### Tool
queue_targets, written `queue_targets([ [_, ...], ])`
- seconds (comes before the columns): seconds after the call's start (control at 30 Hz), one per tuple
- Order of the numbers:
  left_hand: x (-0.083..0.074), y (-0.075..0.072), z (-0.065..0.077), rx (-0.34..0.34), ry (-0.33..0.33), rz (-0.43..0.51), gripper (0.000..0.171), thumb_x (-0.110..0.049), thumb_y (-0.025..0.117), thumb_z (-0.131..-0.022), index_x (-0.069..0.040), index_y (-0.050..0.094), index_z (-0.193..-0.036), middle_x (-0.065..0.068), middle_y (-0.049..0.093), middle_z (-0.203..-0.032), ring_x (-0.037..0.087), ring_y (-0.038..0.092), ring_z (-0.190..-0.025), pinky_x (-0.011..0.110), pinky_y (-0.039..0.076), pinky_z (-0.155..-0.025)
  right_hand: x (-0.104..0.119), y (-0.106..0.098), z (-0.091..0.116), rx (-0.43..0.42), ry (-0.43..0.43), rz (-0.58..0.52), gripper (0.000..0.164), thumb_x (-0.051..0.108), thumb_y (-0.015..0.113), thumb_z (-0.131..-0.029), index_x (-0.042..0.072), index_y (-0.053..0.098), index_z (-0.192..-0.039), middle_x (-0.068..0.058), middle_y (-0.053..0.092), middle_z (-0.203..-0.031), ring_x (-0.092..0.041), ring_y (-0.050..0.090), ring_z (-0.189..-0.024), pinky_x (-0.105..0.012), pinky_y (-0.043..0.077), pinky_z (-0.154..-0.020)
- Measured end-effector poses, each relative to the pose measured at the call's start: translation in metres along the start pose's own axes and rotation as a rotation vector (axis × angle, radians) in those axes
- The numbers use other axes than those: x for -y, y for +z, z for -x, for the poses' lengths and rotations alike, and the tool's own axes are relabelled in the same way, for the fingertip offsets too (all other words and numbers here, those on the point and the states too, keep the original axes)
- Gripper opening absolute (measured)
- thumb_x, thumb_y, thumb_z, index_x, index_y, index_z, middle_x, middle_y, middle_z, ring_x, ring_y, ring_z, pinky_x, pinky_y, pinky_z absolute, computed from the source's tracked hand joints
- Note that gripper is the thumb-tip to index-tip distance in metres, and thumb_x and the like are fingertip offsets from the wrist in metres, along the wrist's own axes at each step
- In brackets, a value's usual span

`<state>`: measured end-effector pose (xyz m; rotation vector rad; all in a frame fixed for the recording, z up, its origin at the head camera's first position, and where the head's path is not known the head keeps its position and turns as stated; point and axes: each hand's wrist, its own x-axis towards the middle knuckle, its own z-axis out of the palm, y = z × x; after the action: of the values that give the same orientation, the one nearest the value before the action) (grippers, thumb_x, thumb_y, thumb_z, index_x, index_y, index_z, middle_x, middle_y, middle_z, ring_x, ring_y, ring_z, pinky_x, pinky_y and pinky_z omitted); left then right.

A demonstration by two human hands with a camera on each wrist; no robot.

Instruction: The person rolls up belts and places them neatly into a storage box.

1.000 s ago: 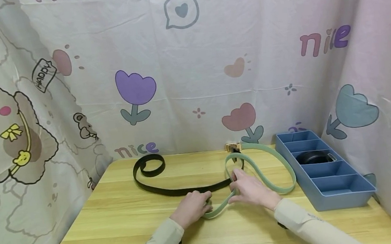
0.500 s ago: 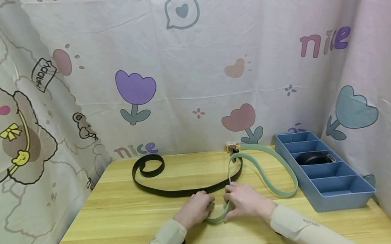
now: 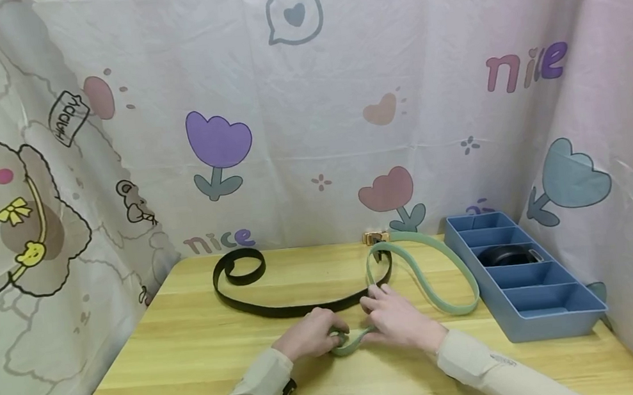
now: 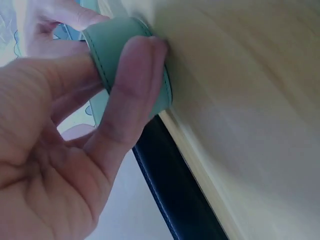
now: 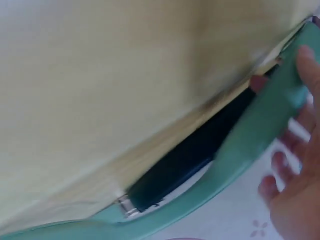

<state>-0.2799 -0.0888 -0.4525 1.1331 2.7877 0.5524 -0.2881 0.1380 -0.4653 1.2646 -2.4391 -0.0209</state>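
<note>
A pale green belt (image 3: 460, 309) loops over the right half of the table, its gold buckle (image 3: 375, 237) near the back edge. My left hand (image 3: 310, 334) holds its rolled end; in the left wrist view the green coil (image 4: 111, 39) is pinched between thumb and fingers. Farther along the strap is my right hand (image 3: 403, 321), with the green strap (image 5: 235, 150) passing between its thumb and fingers and its other fingers loosely curled. Only a short curved piece of strap shows between the two hands. A black belt (image 3: 299, 310) lies behind them, its far-left end curled.
A blue-grey divided tray (image 3: 556, 325) stands at the right, with a coiled black belt (image 3: 504, 255) in one compartment. A patterned curtain (image 3: 298, 128) hangs behind and beside the wooden table (image 3: 156, 381).
My right hand has come left and nearer along the green strap toward my left hand. The visible piece between the hands is shorter. My left hand stays in nearly the same place.
</note>
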Motion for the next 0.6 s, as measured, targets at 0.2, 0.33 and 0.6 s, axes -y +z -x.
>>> queue_targets([
  [0.2, 0.001, 0.001, -0.001, -0.075, 0.023, -0.057, 0.012, -0.008, 0.071, -0.087, -0.019, 0.074, -0.09, -0.01, 0.071, -0.084, 0.001, 0.055, -0.071, 0.016, 0.046, -0.064, 0.01, -0.003, -0.021, -0.009, -0.203, 0.018, 0.022, 0.05, 0.074, -0.08, 0.028, 0.073, -0.084, 0.016, 0.063, -0.08, -0.008, 0.045, -0.077, -0.023, 0.025, -0.071],
  [0.33, 0.002, 0.001, -0.002, -0.066, 0.058, -0.083, 0.015, -0.007, 0.069, -0.088, -0.021, 0.073, -0.085, -0.013, 0.068, -0.08, 0.0, 0.052, -0.069, 0.016, 0.044, -0.064, 0.014, 0.003, -0.022, 0.031, -0.249, -0.05, 0.019, 0.045, 0.074, -0.082, 0.028, 0.071, -0.089, 0.016, 0.068, -0.083, -0.004, 0.051, -0.073, -0.02, 0.031, -0.069],
  [0.6, 0.005, -0.003, -0.002, 0.053, 0.029, 0.004, 0.019, -0.006, 0.064, -0.089, -0.022, 0.074, -0.094, -0.015, 0.064, -0.083, 0.0, 0.051, -0.072, 0.018, 0.044, -0.068, 0.014, 0.01, -0.015, 0.072, -0.227, -0.189, 0.003, 0.027, 0.068, -0.092, 0.025, 0.069, -0.092, 0.013, 0.067, -0.088, -0.001, 0.05, -0.075, -0.012, 0.037, -0.064],
])
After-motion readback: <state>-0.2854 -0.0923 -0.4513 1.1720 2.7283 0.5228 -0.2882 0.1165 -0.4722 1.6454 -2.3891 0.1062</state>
